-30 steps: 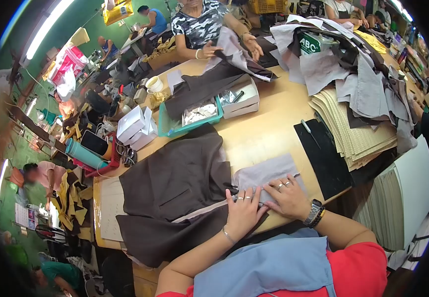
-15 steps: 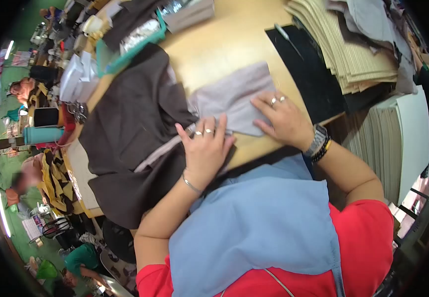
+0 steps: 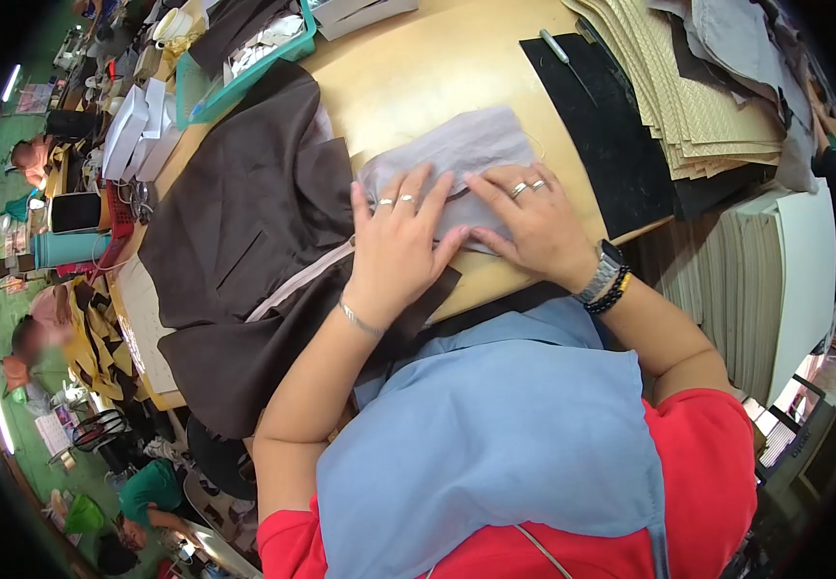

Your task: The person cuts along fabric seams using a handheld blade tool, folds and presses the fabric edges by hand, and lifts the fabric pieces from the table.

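Spread over the table's left side is a dark brown garment [image 3: 234, 212] with a slit-like line in its fabric and a pale strip [image 3: 300, 280] along one edge. A light grey-mauve cloth piece [image 3: 466, 145] lies flat beside it, seemingly joined to it under my fingers. My left hand [image 3: 403, 232] rests on the left part of this cloth, fingers spread. My right hand [image 3: 529, 217] lies on its right part, fingers stretched out and thumb close to the left thumb. The cloth beneath both palms is hidden.
A teal basket [image 3: 244, 77] with small white items stands at the back left. At the right lie a black sheet [image 3: 596, 125] with a pen-like tool [image 3: 564, 60] and a stack of cream quilted pieces [image 3: 688, 106]. Co-workers sit far left.
My left hand has moved up onto the pale cloth, beside the right hand. My right hand has shifted slightly left, and the cloth's far edge has a more rumpled outline.
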The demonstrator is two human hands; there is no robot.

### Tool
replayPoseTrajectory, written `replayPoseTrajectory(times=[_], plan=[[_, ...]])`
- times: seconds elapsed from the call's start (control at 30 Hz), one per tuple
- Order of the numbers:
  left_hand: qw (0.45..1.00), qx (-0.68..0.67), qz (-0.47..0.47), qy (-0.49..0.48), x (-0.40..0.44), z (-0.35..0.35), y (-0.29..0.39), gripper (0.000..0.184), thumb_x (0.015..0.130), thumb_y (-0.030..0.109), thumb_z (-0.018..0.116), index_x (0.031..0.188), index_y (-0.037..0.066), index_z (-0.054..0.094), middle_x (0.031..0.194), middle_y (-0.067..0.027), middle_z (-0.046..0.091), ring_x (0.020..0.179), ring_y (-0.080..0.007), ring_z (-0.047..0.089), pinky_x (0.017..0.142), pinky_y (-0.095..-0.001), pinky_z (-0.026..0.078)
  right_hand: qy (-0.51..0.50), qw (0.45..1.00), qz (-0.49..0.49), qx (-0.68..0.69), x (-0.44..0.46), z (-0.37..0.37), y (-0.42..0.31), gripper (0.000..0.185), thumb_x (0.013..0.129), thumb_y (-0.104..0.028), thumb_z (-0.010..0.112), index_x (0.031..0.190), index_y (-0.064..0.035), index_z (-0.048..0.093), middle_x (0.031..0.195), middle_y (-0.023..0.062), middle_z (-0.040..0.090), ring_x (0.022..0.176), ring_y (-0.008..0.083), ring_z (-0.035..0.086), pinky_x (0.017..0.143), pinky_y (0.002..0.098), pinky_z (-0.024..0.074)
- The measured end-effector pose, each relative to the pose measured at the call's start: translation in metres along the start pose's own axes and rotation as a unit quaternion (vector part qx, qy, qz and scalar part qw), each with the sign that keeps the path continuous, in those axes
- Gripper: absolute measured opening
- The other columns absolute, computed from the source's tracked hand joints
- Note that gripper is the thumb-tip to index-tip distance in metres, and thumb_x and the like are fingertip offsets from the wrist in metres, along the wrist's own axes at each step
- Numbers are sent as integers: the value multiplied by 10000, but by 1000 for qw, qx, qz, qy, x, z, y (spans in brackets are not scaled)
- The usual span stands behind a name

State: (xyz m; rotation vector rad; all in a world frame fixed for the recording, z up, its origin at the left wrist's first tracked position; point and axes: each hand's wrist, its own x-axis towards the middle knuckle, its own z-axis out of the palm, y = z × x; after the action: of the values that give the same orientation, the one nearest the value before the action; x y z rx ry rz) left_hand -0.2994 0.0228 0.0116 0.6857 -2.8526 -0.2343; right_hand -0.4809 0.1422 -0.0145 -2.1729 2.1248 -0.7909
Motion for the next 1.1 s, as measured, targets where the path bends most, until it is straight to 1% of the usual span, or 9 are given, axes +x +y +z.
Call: replayPoseTrajectory(times=[0.23,0.33,0.47,0.53,0.6,0.73,0.87,0.97,1.1], plan=[[993,-57,5,-103,8,7,-17,709,890,504,656,1477,147,485,1600,-130,352,1468,-343,338,1123,-645,272,-21,999,6,46,-5,0,8,353,857,-315,718,1126,-100,643,1114,88,618,1092,292,569,1025,472,407],[999,16,7,-51,-9,0,-18,875,789,595,729,1476,117,474,1599,-188,324,1471,-392,309,1084,-726,229,4,996,3,90,-4,-10,17,256,848,-267,730,995,-88,621,1018,106,613,984,320,575,957,440,443],[978,36,-204,-35,-59,-53,-25,1101,615,741,768,1458,98,471,1596,-225,286,1465,-433,279,1038,-756,243,55,994,22,89,-16,-32,52,262,820,-173,770,1012,-44,648,1038,135,637,977,333,605,890,432,482],[955,47,-283,-69,-95,-54,-43,970,650,641,811,1408,108,526,1577,-213,330,1446,-424,315,1048,-710,284,54,989,82,109,-23,-37,68,250,839,-183,750,1027,-49,654,1030,134,650,991,332,612,903,436,477],[971,-13,-239,13,-121,-44,-69,610,782,413,802,1256,85,603,1451,-193,513,1328,-388,490,1019,-572,417,58,987,79,130,-21,-37,73,242,842,-166,744,1029,-41,655,1010,138,660,975,335,620,892,436,482],[954,-49,-293,34,-104,-63,-64,126,912,55,605,1035,39,579,944,-195,693,870,-404,676,752,-447,536,65,985,76,141,-22,-40,73,244,843,-149,740,1035,-24,655,988,144,672,951,342,629,866,436,491],[944,-114,-244,191,-60,-107,-72,127,912,-1,538,1039,4,545,891,-232,641,867,-442,655,737,-442,516,112,959,124,230,-26,-40,76,219,855,-90,729,1041,-5,652,959,145,676,898,302,663,806,379,526],[916,-183,-218,281,-20,-138,-115,236,952,-43,417,1152,-11,538,1099,-91,560,1087,-182,534,1018,-300,400,124,942,142,277,-27,-39,79,199,870,-74,724,1040,1,655,930,134,676,872,256,681,785,342,539],[791,-333,-229,459,75,-202,-190,298,1030,93,378,1264,7,543,1192,-61,606,1098,-147,566,1005,-297,438,123,933,148,303,-28,-41,80,189,886,-86,721,1042,0,659,923,125,677,863,219,683,755,309,542]])
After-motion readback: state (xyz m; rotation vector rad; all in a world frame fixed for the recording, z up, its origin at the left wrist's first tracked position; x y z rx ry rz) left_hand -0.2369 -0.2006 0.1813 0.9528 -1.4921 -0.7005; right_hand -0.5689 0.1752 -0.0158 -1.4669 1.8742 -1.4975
